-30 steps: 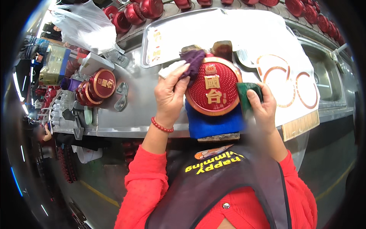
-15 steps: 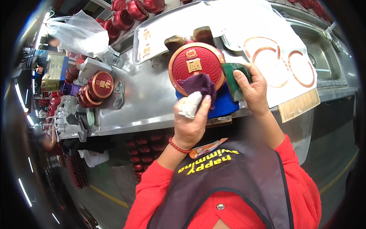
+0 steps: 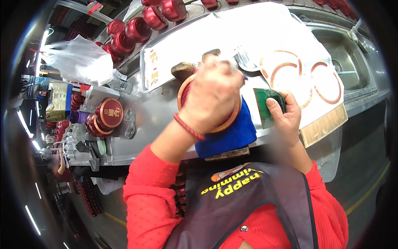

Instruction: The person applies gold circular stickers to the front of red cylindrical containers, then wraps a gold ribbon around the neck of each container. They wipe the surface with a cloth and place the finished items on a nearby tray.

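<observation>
Left fingers (image 3: 230,77) curl round cloth (image 3: 231,62) | right fingers (image 3: 291,102) pinch green block (image 3: 263,103)

The metal bench (image 3: 137,145) supports a tray (image 3: 141,68) beyond the left hand (image 3: 215,91), stacked red parts (image 3: 108,120) left of that hand, and white sheeting (image 3: 269,29) beyond the right hand (image 3: 287,113).

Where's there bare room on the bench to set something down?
Bare steel bench between the clear plastic piece and the blue cloth. Also white sheet beyond the copper rings. Crowded: left end, stacked discs and plastic bag; centre, left hand over red disc.
</observation>
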Tool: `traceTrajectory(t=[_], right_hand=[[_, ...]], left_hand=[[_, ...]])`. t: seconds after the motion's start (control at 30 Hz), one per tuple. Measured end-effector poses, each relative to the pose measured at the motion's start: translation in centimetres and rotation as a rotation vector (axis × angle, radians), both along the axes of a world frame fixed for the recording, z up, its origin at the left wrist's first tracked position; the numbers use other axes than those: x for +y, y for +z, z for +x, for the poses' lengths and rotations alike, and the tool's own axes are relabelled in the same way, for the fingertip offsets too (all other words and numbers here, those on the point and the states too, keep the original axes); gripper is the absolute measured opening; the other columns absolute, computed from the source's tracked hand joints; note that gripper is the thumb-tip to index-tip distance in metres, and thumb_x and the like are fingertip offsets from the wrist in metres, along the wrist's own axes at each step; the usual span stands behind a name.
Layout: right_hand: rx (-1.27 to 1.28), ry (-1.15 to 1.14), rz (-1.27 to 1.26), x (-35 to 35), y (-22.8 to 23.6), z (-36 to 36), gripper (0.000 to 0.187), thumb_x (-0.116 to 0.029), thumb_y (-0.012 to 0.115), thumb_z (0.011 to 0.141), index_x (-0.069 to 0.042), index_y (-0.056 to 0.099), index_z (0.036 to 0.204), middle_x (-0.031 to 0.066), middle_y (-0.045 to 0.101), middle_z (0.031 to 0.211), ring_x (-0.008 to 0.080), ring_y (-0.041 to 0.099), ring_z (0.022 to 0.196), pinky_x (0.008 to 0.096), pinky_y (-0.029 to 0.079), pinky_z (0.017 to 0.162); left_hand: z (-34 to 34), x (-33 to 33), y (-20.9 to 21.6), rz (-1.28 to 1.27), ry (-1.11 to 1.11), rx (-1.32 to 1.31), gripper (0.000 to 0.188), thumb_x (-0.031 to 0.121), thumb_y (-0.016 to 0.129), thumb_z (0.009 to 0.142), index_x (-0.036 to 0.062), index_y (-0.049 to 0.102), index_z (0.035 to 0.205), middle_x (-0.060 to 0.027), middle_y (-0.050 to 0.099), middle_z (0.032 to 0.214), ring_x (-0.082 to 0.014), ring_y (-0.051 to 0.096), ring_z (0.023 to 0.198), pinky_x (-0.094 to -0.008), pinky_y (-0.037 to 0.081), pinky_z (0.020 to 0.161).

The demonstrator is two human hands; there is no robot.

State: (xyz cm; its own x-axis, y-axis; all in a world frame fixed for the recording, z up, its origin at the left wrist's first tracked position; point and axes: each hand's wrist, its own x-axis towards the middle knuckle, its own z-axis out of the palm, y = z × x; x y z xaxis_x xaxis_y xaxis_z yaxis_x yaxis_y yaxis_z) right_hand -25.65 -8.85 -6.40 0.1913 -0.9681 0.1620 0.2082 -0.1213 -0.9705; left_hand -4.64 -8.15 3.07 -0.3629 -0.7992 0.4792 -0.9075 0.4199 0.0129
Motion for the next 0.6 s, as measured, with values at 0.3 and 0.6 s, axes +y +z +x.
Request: traceTrajectory(t=[0.3, 0.6], right_hand=[[0.064, 0.088, -0.058, 0.6, -0.1, 1.4, 0.021, -0.016, 0.075, 0.097, 0.0, 0.066, 0.109, 0.001, 0.068, 0.091, 0.007, 0.058, 0.082, 0.0232, 0.05, 0.074], [0.104, 0.09, -0.117, 1.0, 0.5, 2.0, 0.021, -0.015, 0.075, 0.097, 0.0, 0.066, 0.109, 0.002, 0.069, 0.091, 0.0081, 0.061, 0.083, 0.0238, 0.051, 0.075]], left_hand=[[5.8, 6.6, 0.0, -0.066, 0.17, 0.254, 0.024, 0.003, 0.074, 0.084, 0.0097, 0.072, 0.107, -0.0153, 0.069, 0.096, -0.0348, 0.061, 0.09, -0.0445, 0.05, 0.086], [3.3, 4.5, 1.2, -0.008, 0.094, 0.158, 0.012, 0.003, 0.069, 0.083, 0.0073, 0.068, 0.094, -0.0146, 0.063, 0.082, -0.0356, 0.063, 0.087, -0.0437, 0.055, 0.08]])
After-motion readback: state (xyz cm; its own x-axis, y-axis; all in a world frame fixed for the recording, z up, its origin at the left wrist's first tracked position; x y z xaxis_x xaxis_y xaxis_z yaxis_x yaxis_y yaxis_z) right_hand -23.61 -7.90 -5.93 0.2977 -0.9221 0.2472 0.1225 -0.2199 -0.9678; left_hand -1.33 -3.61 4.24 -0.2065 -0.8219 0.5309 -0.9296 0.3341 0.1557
